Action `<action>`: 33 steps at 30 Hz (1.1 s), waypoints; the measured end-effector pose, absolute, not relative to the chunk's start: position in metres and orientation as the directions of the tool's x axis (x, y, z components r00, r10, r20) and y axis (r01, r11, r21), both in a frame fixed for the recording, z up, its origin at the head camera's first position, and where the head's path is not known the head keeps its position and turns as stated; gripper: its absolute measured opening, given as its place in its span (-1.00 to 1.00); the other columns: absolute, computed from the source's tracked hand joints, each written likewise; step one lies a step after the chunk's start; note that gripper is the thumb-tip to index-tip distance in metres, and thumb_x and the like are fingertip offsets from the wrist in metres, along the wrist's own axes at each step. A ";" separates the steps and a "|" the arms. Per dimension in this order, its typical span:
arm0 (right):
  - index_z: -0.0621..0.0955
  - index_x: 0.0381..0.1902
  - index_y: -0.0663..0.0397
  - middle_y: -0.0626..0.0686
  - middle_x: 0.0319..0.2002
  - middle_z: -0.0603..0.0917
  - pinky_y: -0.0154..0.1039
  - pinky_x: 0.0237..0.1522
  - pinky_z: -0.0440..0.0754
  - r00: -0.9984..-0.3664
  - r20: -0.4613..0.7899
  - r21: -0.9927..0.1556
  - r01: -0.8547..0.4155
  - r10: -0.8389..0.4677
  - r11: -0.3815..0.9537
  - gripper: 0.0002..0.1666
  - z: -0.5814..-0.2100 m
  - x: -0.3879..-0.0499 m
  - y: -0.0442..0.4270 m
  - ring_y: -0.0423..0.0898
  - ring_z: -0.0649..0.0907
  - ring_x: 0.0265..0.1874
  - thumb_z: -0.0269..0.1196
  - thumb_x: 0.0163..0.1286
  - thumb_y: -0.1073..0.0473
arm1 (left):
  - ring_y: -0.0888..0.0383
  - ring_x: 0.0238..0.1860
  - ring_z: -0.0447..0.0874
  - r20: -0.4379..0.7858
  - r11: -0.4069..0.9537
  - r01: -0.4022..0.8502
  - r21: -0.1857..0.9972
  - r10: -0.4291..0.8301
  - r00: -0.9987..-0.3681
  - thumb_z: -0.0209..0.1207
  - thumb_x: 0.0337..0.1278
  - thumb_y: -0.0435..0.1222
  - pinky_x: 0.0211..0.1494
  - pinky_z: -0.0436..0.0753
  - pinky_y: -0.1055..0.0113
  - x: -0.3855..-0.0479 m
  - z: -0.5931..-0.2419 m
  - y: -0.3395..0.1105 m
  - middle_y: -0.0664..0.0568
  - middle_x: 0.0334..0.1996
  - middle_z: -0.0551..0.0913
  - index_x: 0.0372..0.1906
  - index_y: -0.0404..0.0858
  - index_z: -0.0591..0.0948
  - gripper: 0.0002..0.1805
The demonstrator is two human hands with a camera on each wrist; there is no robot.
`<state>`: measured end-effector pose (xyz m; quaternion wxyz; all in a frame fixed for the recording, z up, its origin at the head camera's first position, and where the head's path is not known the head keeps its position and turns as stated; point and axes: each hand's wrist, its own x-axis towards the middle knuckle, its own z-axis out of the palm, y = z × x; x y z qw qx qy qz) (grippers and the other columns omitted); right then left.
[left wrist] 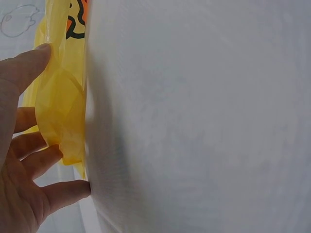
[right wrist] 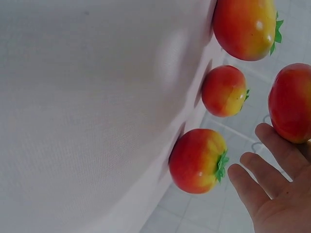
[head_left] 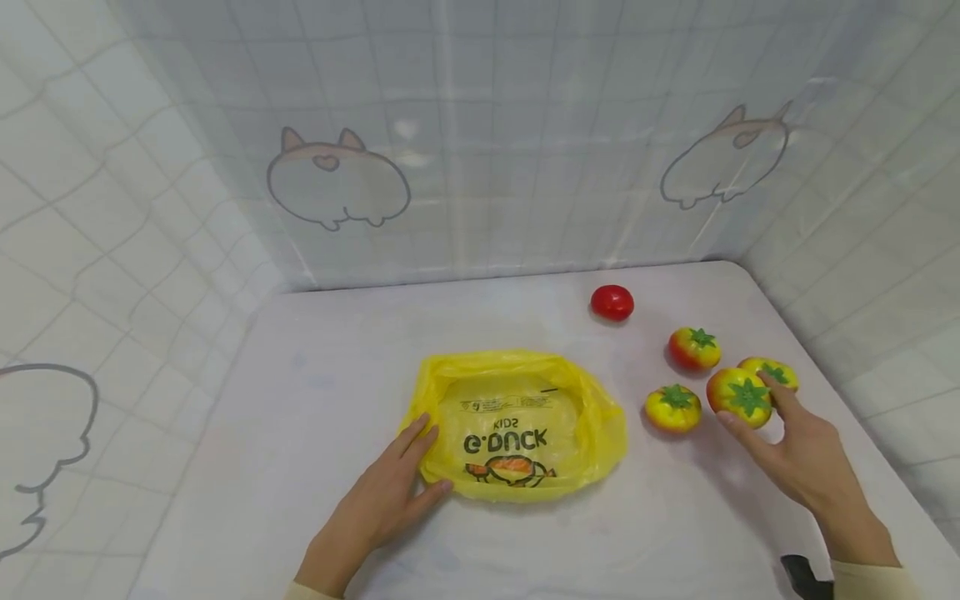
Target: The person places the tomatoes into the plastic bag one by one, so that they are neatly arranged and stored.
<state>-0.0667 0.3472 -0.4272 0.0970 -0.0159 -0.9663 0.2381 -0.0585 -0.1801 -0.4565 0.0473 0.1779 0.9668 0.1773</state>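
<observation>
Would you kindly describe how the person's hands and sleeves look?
The left hand and right hand are bare, with no gloves or rings visible. Pale cream sleeves show at both wrists; a black object beside the right one cannot be identified.

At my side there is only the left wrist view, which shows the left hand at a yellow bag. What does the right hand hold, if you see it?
Observer: The right hand holds a red-and-yellow fruit, raised off the table.
Operator: Thank you. How many others of this same colouring do you see?
Observer: Three more red-and-yellow fruits rest on the table, near that hand.
Operator: And in the yellow bag, does any fruit show from above?
Observer: In the head view no fruit shows inside its open mouth.
</observation>
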 end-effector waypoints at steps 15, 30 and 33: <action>0.29 0.53 0.25 0.62 0.20 0.51 0.53 -0.10 0.55 -0.980 0.189 -0.447 -0.034 0.057 0.894 0.02 -0.417 -0.078 0.327 0.58 0.57 0.00 0.37 0.36 -0.23 | -0.11 0.57 0.22 -0.032 0.871 0.315 0.377 0.352 -0.935 0.23 0.31 0.21 0.48 0.44 -0.06 -0.057 -0.455 -0.181 -0.06 0.62 0.15 0.54 -0.23 0.35 -0.12; 0.27 0.56 0.20 0.51 0.25 0.53 0.52 -0.01 0.52 -0.978 0.208 -0.464 -0.121 -0.025 0.877 0.04 -0.398 -0.098 0.293 0.48 0.57 0.07 0.37 0.35 -0.25 | -0.10 0.57 0.20 -0.014 0.868 0.324 0.377 0.355 -0.935 0.26 0.29 0.19 0.51 0.41 -0.04 -0.057 -0.456 -0.182 -0.08 0.62 0.16 0.53 -0.24 0.35 -0.12; 0.28 0.57 0.12 0.49 0.25 0.54 0.51 -0.03 0.55 -0.979 0.203 -0.461 -0.124 -0.031 0.879 0.04 -0.398 -0.101 0.285 0.44 0.59 0.04 0.37 0.34 -0.28 | -0.11 0.57 0.20 -0.013 0.867 0.325 0.379 0.356 -0.934 0.25 0.30 0.19 0.50 0.41 -0.05 -0.056 -0.456 -0.182 -0.07 0.62 0.16 0.54 -0.24 0.35 -0.11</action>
